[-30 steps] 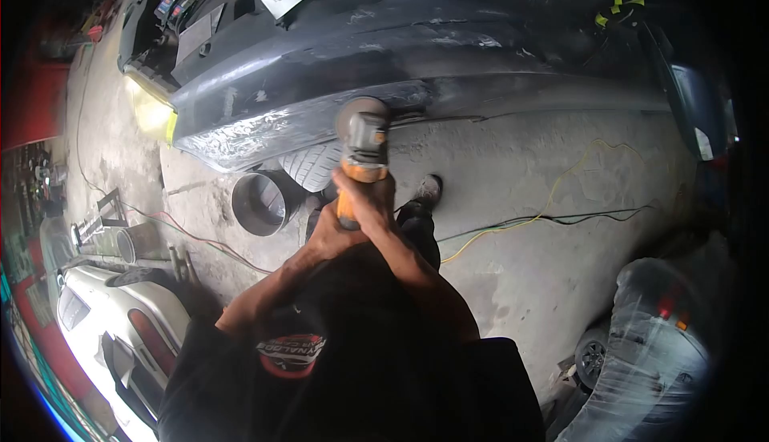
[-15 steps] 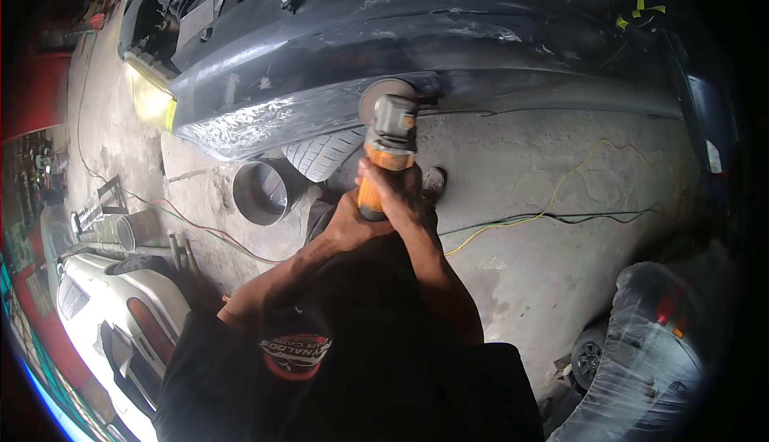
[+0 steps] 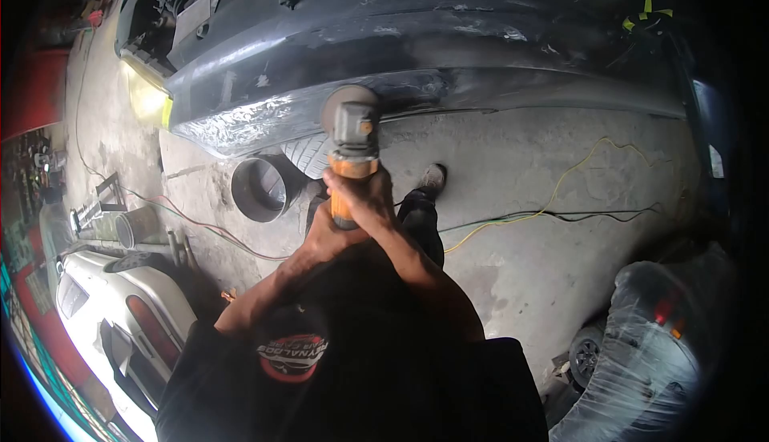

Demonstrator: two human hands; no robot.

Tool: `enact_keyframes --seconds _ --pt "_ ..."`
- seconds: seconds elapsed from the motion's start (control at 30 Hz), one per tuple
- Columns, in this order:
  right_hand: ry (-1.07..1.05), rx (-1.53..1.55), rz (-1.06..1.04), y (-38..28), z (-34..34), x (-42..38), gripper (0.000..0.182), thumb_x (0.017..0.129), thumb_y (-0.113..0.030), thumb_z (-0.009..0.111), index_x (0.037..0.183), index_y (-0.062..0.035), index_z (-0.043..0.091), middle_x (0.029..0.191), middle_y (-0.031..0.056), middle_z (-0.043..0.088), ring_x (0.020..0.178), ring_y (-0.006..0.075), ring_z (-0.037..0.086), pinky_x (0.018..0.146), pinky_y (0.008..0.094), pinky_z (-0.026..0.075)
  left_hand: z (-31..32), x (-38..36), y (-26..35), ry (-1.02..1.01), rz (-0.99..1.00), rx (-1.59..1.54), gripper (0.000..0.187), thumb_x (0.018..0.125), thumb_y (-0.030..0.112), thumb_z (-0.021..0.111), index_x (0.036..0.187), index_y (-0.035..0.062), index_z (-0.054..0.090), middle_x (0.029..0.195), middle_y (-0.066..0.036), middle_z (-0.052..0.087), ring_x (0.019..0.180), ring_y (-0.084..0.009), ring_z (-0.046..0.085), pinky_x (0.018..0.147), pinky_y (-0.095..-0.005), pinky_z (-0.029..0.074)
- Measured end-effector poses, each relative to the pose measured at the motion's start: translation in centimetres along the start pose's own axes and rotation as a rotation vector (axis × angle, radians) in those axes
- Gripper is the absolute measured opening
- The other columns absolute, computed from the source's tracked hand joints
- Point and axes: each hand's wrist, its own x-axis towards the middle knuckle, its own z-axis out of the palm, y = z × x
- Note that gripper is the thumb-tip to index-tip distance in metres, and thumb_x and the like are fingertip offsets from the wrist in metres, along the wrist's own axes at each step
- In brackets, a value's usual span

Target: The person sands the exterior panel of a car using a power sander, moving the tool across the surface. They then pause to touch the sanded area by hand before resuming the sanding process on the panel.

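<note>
An orange and grey angle grinder [image 3: 352,138] with a round disc [image 3: 349,104] at its head points away from my body. My left hand [image 3: 328,238] is closed around the rear end of its body. Further forward, my right hand [image 3: 364,200] wraps the orange housing just behind the metal head. The disc overlaps the lower edge of a dark car body panel [image 3: 448,42], which carries whitish scuffs and sanded patches. Bright scratched streaks show on the panel to the left of the disc.
A car tyre [image 3: 308,158] shows under the panel, beside an open cylinder-shaped container [image 3: 263,190]. Yellow and dark cables [image 3: 513,219] cross the concrete floor. A white car [image 3: 136,314] stands at lower left; a plastic-covered vehicle [image 3: 641,362] is at lower right.
Both hands have shifted left with the grinder, and its disc has moved left along the panel's lower edge. More of my shoe and leg now shows at the right.
</note>
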Motion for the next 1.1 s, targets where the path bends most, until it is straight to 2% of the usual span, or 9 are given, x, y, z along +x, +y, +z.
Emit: enact_keyframes --seconds 0.1,0.23,0.37,0.43,0.6,0.63,0.7,0.83,1.1 --pt "-0.023 -0.043 -0.027 0.8 0.6 0.0 0.052 0.079 -0.032 0.084 0.113 0.0007 0.062 0.099 0.0118 0.07 0.09 0.0204 0.068 0.08 0.0354 0.054 -0.2 -0.7 -0.2 0.04 -0.023 -0.025 0.049 0.073 0.011 0.084 0.114 -0.0027 0.062 0.105 -0.01 0.069 0.098 -0.0182 0.068 0.086 -0.0338 0.054" --pt "0.082 0.096 -0.033 -1.1 -1.8 0.4 0.036 0.081 -0.024 0.083 0.102 0.0003 0.066 0.085 0.0054 0.07 0.075 0.0147 0.068 0.07 0.0319 0.055 1.0 1.9 1.6 -0.053 -0.031 0.078 0.053 0.07 0.006 0.084 0.116 -0.005 0.061 0.108 -0.01 0.07 0.098 -0.0175 0.068 0.085 -0.0334 0.054" --pt "0.037 0.008 -0.04 -0.4 -1.4 -0.1 0.039 0.084 -0.022 0.08 0.109 0.0035 0.064 0.09 0.0087 0.069 0.076 0.0169 0.07 0.07 0.0314 0.058 0.8 0.9 1.8 -0.046 -0.08 0.043 0.053 0.072 0.012 0.086 0.116 -0.0027 0.06 0.107 -0.01 0.069 0.1 -0.018 0.066 0.088 -0.0335 0.053" --pt "-0.005 -0.036 -0.049 0.6 -0.4 0.1 0.046 0.078 -0.025 0.084 0.109 0.0004 0.063 0.095 0.0107 0.07 0.086 0.0196 0.068 0.078 0.0354 0.055 0.7 0.0 0.8 0.021 0.007 -0.009 0.052 0.074 0.011 0.084 0.118 -0.0023 0.06 0.109 -0.011 0.069 0.103 -0.0191 0.067 0.09 -0.0341 0.053" --pt "0.083 0.144 -0.015 -0.7 -2.3 -0.1 0.03 0.084 -0.019 0.08 0.101 0.0005 0.066 0.083 0.005 0.07 0.072 0.0131 0.067 0.068 0.0295 0.055 1.7 1.8 1.8 -0.024 -0.036 0.091 0.055 0.071 0.013 0.086 0.116 -0.003 0.059 0.106 -0.01 0.068 0.098 -0.0173 0.066 0.087 -0.0337 0.053" --pt "0.091 0.138 -0.04 -0.7 -2.7 0.2 0.033 0.086 -0.02 0.078 0.104 0.0045 0.065 0.089 0.0098 0.07 0.078 0.0179 0.071 0.071 0.0323 0.059 1.8 2.8 0.7 -0.045 0.007 0.077 0.053 0.069 0.009 0.086 0.113 -0.0042 0.06 0.106 -0.011 0.069 0.096 -0.0182 0.068 0.084 -0.0352 0.055" --pt "0.133 0.152 -0.006 -1.7 -2.7 0.0 0.024 0.086 -0.015 0.077 0.101 0.0006 0.066 0.083 0.0056 0.07 0.073 0.012 0.067 0.068 0.028 0.054 1.4 3.0 1.2 -0.104 -0.047 0.054 0.054 0.069 0.01 0.086 0.114 -0.0046 0.06 0.106 -0.012 0.069 0.096 -0.0183 0.068 0.085 -0.035 0.055" --pt "0.008 0.034 -0.036 1.5 -0.4 0.2 0.041 0.078 -0.026 0.084 0.104 -0.0002 0.066 0.091 0.0084 0.07 0.082 0.0192 0.068 0.077 0.0356 0.055 0.2 0.2 0.3 0.023 -0.032 0.065 0.055 0.071 0.013 0.086 0.116 -0.0034 0.06 0.108 -0.011 0.069 0.103 -0.0198 0.067 0.09 -0.0358 0.053" --pt "0.115 0.15 -0.027 -0.7 -4.1 0.5 0.033 0.086 -0.019 0.078 0.102 0.0061 0.064 0.088 0.0111 0.07 0.078 0.021 0.072 0.072 0.0329 0.059 2.0 3.7 1.1 -0.091 -0.064 0.125 0.05 0.069 0.012 0.087 0.11 -0.0028 0.063 0.102 -0.011 0.071 0.094 -0.0173 0.068 0.083 -0.035 0.054"
